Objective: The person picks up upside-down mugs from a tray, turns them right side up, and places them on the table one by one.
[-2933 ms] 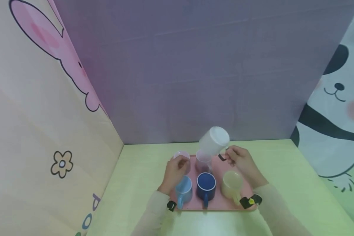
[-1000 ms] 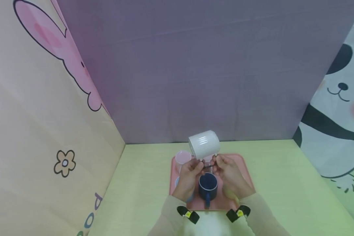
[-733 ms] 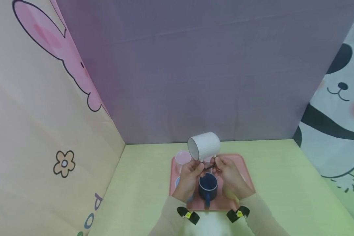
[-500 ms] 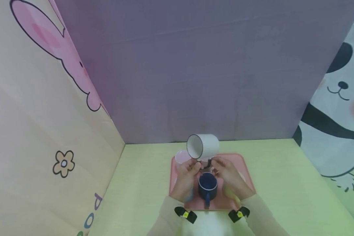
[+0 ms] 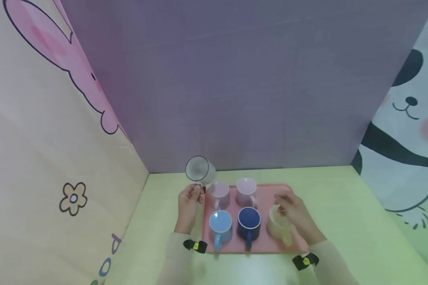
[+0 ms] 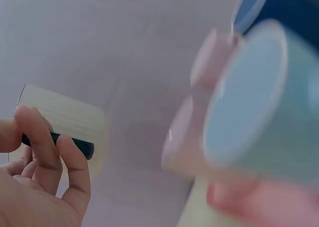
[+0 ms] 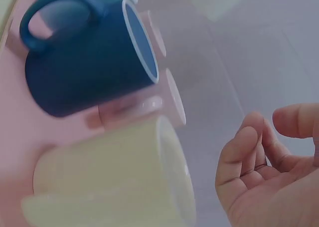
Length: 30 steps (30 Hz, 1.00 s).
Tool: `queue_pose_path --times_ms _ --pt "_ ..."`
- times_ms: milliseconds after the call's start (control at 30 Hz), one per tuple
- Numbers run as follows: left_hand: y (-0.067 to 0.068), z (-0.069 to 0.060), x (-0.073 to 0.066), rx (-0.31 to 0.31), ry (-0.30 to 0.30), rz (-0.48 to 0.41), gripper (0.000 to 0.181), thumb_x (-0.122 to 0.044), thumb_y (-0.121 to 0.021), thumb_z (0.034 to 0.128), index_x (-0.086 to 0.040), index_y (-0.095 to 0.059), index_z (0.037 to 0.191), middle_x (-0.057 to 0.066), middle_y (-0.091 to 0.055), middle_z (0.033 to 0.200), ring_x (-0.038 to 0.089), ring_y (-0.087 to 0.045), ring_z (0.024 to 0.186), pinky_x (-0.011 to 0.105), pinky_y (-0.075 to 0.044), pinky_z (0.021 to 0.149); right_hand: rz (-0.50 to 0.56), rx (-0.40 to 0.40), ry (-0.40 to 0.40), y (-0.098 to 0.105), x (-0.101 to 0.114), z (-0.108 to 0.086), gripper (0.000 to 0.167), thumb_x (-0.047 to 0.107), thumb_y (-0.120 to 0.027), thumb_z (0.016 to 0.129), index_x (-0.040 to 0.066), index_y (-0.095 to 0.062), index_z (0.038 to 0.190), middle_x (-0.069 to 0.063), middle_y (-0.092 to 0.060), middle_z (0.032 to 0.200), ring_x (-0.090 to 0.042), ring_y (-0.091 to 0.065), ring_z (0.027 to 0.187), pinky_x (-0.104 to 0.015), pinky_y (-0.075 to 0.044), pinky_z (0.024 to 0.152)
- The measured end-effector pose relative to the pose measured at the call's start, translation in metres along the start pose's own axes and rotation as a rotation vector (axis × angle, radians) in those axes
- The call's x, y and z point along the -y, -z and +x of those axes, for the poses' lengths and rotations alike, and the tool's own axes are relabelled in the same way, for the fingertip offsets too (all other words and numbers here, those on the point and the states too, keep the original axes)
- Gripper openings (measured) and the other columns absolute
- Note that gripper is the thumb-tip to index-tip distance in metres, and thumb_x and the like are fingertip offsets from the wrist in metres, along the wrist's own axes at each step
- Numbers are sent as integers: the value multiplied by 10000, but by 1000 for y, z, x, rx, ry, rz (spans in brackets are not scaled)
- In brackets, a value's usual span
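Observation:
My left hand [image 5: 189, 206] pinches the dark handle [image 6: 75, 145] of a white ribbed mug [image 5: 201, 170] with a dark rim. The mug is tipped on its side above the table, just left of the tray, its mouth facing the head camera. My right hand [image 5: 295, 209] holds nothing; its fingers are loosely bent above and beside a pale yellow mug [image 5: 279, 227]. In the right wrist view a gap shows between thumb and fingers [image 7: 239, 152]. On the pink tray [image 5: 271, 192] also stand a light blue mug [image 5: 221, 229], a dark blue mug [image 5: 249, 225] and two pale pink mugs.
The two pink mugs, one left [image 5: 220, 194] and one right [image 5: 245, 190], form the back row, with handles toward the person. A pale green table [image 5: 346, 221] carries the tray. A grey wall [image 5: 235, 99] rises behind, and printed cloths flank both sides.
Both hands were at the white mug above the tray's middle. The right hand has let go and moved right; the left hand has carried the mug left, past the tray's edge.

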<state>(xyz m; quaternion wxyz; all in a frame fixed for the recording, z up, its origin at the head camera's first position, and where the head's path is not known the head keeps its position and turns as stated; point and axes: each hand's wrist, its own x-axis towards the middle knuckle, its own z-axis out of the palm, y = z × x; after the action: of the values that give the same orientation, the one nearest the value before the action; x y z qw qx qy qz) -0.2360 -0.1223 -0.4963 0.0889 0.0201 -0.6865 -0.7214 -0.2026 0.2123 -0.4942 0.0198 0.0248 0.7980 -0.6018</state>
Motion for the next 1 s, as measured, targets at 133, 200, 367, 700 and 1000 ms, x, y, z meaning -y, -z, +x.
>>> queue_pose_path --times_ms 133,200,367,700,1000 --pt "22 13 15 -72 43 73 280 -182 -529 1073 76 -626 1120 94 -633 956 83 -543 720 190 -499 679 7 -23 -26 6 -5 -3 304 139 -516 1067 -26 -563 1318 -87 -648 1035 -106 -592 805 -254 -559 731" --pt "31 20 23 -97 69 99 279 -183 -528 1072 67 -630 1142 112 -648 984 108 -565 758 200 -519 703 23 -22 -48 9 -5 -4 314 136 -514 1065 -38 -545 1325 -56 -647 1021 -103 -592 812 -255 -559 742" --pt "44 30 39 -124 140 139 299 -180 -508 1080 73 -618 1196 122 -660 1030 184 -592 866 243 -543 756 34 -19 -85 12 -5 -7 332 131 -509 1062 -61 -514 1333 -14 -644 1003 -110 -590 835 -266 -559 765" --pt "47 38 67 -103 220 181 334 -217 -458 1099 61 -602 1217 201 -644 1139 206 -575 891 268 -524 802 17 -12 -99 19 -6 -13 353 159 -486 1081 -58 -486 1359 9 -633 1017 -100 -590 868 -251 -551 788" --pt "47 41 81 -126 250 241 314 -223 -446 1104 35 -616 1165 192 -653 1150 191 -576 919 237 -497 773 14 -21 -117 19 -8 -16 351 132 -479 1074 -69 -479 1362 -21 -646 1011 -109 -595 856 -246 -554 784"
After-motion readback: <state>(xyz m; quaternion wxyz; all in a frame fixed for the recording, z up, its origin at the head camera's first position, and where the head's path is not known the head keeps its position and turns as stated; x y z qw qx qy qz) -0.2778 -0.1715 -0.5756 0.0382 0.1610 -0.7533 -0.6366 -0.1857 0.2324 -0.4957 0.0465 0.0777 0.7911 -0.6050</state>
